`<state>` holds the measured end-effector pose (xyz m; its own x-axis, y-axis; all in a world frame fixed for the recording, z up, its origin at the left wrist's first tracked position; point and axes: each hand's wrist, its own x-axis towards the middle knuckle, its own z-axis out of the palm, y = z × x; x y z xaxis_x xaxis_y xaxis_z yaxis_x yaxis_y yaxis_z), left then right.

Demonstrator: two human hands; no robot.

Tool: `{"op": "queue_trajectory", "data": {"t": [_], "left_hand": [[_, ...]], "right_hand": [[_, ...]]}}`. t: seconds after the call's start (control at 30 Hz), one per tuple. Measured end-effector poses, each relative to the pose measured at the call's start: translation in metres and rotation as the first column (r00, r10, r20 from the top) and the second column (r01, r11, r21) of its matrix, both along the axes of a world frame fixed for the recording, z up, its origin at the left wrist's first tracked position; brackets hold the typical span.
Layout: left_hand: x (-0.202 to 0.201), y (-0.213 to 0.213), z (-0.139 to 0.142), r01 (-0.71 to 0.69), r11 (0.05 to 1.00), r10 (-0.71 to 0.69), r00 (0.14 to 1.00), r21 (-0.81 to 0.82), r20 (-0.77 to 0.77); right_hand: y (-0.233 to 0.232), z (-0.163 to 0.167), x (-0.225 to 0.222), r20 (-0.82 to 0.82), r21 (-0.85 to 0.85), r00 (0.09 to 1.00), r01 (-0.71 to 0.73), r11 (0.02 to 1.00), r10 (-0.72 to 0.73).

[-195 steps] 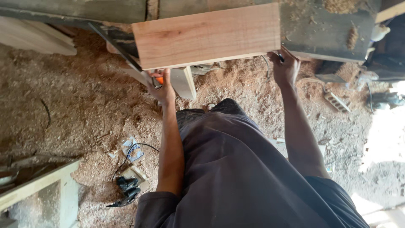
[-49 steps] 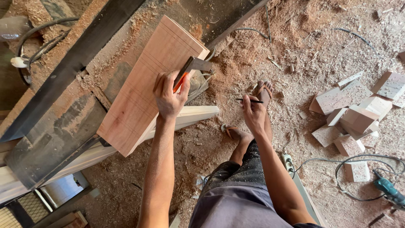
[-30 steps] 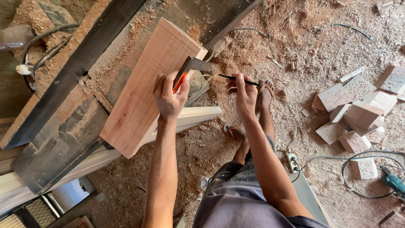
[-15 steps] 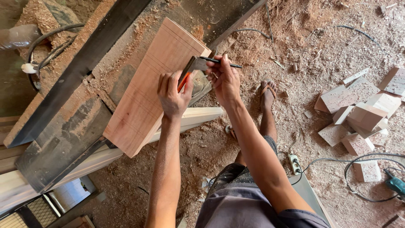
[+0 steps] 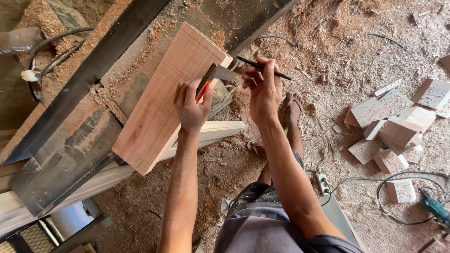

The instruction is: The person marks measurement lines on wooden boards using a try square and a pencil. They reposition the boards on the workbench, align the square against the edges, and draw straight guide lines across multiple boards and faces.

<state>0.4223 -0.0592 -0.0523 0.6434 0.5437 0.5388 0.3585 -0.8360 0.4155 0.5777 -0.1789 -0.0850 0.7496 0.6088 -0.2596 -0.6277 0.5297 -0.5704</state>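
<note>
At centre frame the left hand [image 5: 191,105] presses a metal try square with orange handle [image 5: 212,79] onto the stiff, weighty reddish wooden board [image 5: 159,107], best gripped along its edges, while the right hand [image 5: 263,89] pinches a slim black pencil [image 5: 262,68].

Wood offcuts [image 5: 398,131] lie heaped on the sawdust-covered floor [image 5: 356,56] to the right. Near them a black cable [image 5: 389,197] loops to a green power tool [image 5: 436,208] (half cut off by the edge). A white power strip [image 5: 322,183] lies close by.
</note>
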Motion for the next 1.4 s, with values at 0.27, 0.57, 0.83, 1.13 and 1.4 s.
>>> {"op": "queue_trajectory", "data": {"t": [0.27, 0.57, 0.83, 1.13, 1.4], "left_hand": [[0.001, 0.002, -0.013, -0.027, 1.000, 0.027, 1.000, -0.007, -0.001], [0.000, 0.003, -0.010, -0.027, 0.999, 0.027, 1.000, -0.037, -0.011], [0.006, -0.002, 0.005, -0.041, 0.998, 0.041, 0.999, -0.039, -0.008], [0.009, -0.002, 0.010, -0.034, 0.999, 0.034, 0.999, 0.019, -0.023], [0.008, 0.001, 0.003, -0.033, 0.999, 0.034, 0.998, 0.013, -0.049]], "right_hand": [[-0.028, -0.033, -0.012, -0.081, -0.151, 0.996, -0.048, 0.987, 0.036], [-0.030, -0.052, -0.020, -0.089, -0.145, 0.993, -0.087, 0.986, 0.074], [-0.016, -0.041, -0.016, -0.034, -0.118, 0.995, -0.096, 0.988, 0.093], [0.011, -0.023, -0.018, -0.064, -0.024, 0.990, -0.125, 0.992, 0.124], [0.029, -0.055, -0.015, -0.126, -0.111, 0.989, -0.096, 0.989, 0.082]]}}
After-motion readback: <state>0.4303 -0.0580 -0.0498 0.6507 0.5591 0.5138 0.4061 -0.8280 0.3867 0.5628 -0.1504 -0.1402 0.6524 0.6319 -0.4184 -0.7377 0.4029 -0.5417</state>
